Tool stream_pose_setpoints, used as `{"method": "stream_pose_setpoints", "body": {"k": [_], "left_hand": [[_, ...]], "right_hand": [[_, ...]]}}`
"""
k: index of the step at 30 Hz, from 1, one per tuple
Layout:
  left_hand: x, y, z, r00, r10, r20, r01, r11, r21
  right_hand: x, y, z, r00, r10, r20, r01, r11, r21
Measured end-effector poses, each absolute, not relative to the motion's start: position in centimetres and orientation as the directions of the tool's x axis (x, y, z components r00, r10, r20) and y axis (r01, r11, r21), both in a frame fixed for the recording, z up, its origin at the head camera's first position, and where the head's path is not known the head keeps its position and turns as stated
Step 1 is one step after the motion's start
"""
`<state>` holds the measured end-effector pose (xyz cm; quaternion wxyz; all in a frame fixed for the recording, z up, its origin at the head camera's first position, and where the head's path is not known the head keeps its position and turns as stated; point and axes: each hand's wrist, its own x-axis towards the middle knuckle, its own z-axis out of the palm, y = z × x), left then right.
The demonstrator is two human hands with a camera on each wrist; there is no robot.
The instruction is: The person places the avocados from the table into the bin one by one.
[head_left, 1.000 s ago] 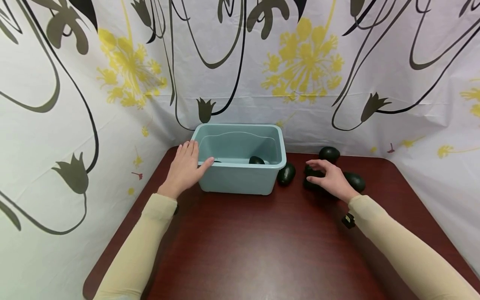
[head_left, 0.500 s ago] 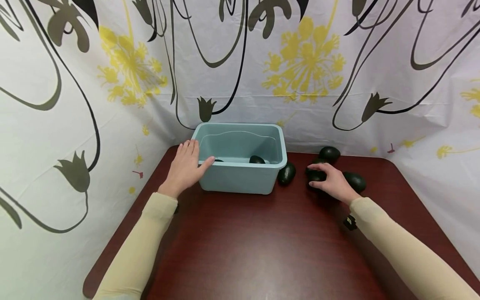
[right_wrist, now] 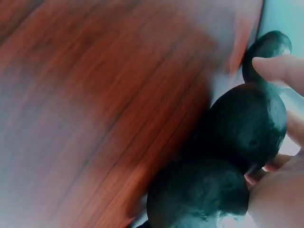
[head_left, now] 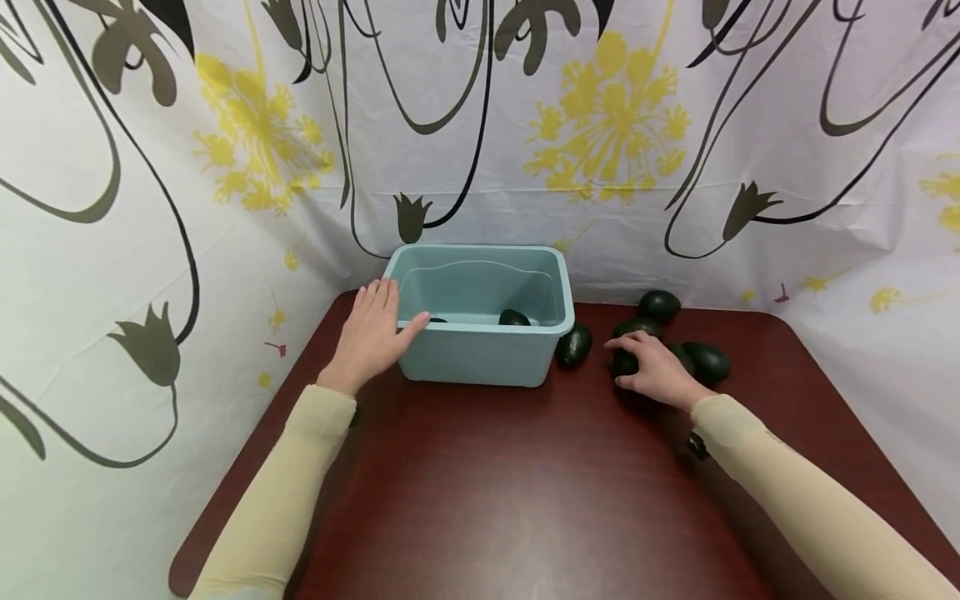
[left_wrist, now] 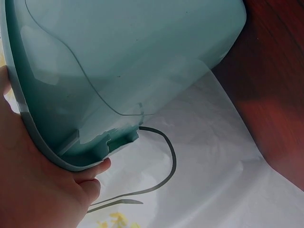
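On the red-brown table [head_left: 480,500], the right hand [head_left: 658,372] has its fingers curled round a dark avocado [right_wrist: 243,127] — other avocados [head_left: 707,362] lie near it. The left hand [head_left: 366,337], fingers extended, rests on the blue bin [head_left: 472,358] at its left corner. A loose avocado [head_left: 573,346] sits just beside the bin; another avocado [head_left: 513,317] lies inside — patterned cloth [head_left: 450,158] hangs behind.

The person in pale yellow sleeves [head_left: 270,492] has the left hand [head_left: 366,337] resting on the left end of a blue-green bin [head_left: 468,357], fingers [head_left: 385,298] straight. Across from it, the right hand [head_left: 662,367] curves its grip round a dark avocado [head_left: 626,362], with more avocados [head_left: 660,306] clustered near it on the red-brown table [head_left: 517,483]. Another avocado sits just beside the bin's right end, and two show partly inside. A white cloth [head_left: 480,167] printed with yellow and olive flowers hangs behind.
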<state>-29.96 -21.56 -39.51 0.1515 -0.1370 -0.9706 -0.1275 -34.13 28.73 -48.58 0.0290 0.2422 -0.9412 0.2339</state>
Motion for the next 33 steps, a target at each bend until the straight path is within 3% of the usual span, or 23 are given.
{"method": "stream_pose_setpoints", "body": {"k": [10,33], "left_hand": [[-29.8,-21.3,-39.5,-0.918,0.236,0.319,0.311,0.928,0.207],[-30.1,-21.5,-39.6,-0.922,0.223,0.317,0.297,0.932,0.208]], "right_hand": [[-33.4,28.8,-49.7,-0.889,-0.441,0.121,-0.442,0.760,-0.476],[-32.8,29.6,-50.0,-0.885,-0.446,0.133,-0.454,0.762,-0.463]]}}
